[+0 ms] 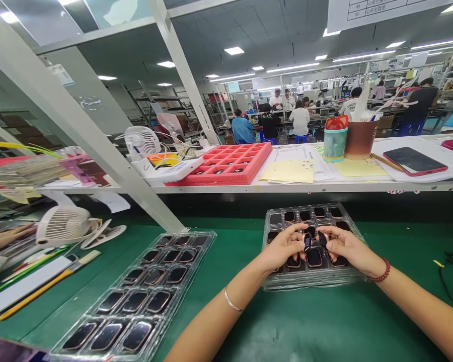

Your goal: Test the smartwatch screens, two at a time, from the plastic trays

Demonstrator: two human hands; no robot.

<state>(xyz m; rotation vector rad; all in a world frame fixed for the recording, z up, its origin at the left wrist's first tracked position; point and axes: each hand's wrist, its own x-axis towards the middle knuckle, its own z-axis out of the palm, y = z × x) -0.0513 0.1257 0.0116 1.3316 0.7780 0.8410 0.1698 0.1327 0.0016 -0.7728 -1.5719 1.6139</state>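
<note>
Above the clear plastic tray on the right, my left hand pinches a smartwatch body held on edge, with small lit marks on its dark face. My right hand grips a second dark smartwatch body close beside it, tilted and partly covered by the fingers. Under both hands, several square black watch faces with gold-coloured rims sit in the tray's pockets. Some pockets are hidden by my hands. Another clear tray with rows of similar watches lies to the left.
Behind the trays runs a raised shelf with a red foam tray, a phone and cups. At left are a white fan, a brush and another person's hand. A slanted post crosses the left side.
</note>
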